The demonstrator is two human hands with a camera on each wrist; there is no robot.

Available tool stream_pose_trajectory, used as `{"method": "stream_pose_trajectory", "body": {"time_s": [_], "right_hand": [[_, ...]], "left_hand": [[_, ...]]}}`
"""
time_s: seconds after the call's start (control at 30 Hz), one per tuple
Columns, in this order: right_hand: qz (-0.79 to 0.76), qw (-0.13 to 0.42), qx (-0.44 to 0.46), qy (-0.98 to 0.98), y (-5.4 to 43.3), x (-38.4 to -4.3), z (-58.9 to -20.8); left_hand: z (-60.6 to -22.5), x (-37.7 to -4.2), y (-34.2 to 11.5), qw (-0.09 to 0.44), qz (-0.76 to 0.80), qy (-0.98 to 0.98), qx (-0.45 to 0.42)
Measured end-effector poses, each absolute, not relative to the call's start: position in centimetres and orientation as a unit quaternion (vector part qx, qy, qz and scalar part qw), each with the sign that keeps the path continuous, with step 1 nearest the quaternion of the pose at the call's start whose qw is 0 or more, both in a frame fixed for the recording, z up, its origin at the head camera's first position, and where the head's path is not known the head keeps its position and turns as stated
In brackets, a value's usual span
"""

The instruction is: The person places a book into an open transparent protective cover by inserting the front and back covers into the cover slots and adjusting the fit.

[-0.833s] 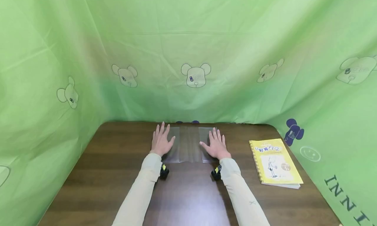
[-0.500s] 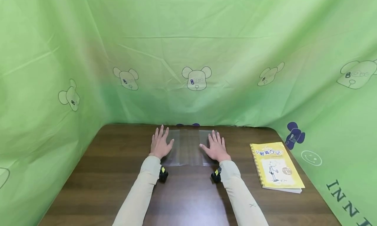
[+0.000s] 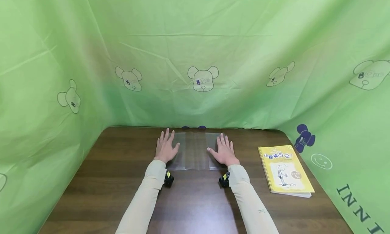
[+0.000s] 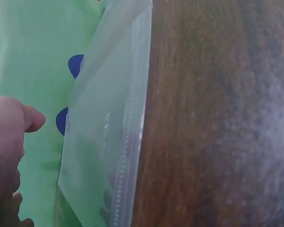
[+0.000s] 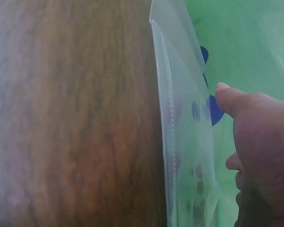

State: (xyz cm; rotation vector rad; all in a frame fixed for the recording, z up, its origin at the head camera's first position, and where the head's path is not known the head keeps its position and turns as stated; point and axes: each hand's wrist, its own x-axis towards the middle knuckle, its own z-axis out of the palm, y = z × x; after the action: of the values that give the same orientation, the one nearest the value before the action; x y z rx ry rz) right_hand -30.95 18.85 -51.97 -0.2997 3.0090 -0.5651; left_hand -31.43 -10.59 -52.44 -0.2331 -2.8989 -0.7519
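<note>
A clear plastic book cover [image 3: 196, 151] lies spread out near the far edge of the table, with a folded flap along each side. My left hand [image 3: 166, 148] rests on its left flap, palm down and fingers spread. On the right flap lies my right hand [image 3: 223, 152], its thumb pointing inward. In the left wrist view the cover's [image 4: 99, 123] front edge shows a stitched-looking sealed seam, with the left thumb [image 4: 34, 119] beyond it. A similar seam runs along the cover [image 5: 189, 123] in the right wrist view, beside the right thumb [image 5: 232, 99].
A yellow comic-style paperback [image 3: 286, 169] with Chinese lettering lies at the right of the brown wooden table [image 3: 122, 179]. Green cloth [image 3: 164, 105] printed with bear heads hangs along the back and both sides. A small black camera sits on each wrist.
</note>
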Motion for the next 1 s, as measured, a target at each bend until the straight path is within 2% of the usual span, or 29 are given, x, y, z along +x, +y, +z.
{"method": "stream_pose_trajectory", "body": {"time_s": [0.27, 0.53, 0.7, 0.83, 1.0], "right_hand": [[-0.176, 0.018, -0.102, 0.979, 19.1, -31.4, -51.0], [-0.197, 0.032, -0.105, 0.974, 19.8, -31.3, -50.6], [-0.237, 0.054, -0.096, 0.965, 20.7, -31.3, -50.5], [-0.265, 0.07, -0.091, 0.958, 21.8, -31.0, -50.3], [-0.279, 0.067, -0.067, 0.956, 23.6, -30.1, -50.2]], "left_hand": [[-51.9, -31.9, -10.4, 0.074, -0.255, -0.961, -0.077], [-51.8, -31.4, -9.6, 0.06, -0.275, -0.955, -0.088], [-51.7, -31.1, -8.2, 0.063, -0.351, -0.926, -0.126], [-51.5, -30.8, -6.2, 0.092, -0.429, -0.886, -0.149], [-51.0, -30.2, -2.8, 0.114, -0.522, -0.837, -0.117]]}}
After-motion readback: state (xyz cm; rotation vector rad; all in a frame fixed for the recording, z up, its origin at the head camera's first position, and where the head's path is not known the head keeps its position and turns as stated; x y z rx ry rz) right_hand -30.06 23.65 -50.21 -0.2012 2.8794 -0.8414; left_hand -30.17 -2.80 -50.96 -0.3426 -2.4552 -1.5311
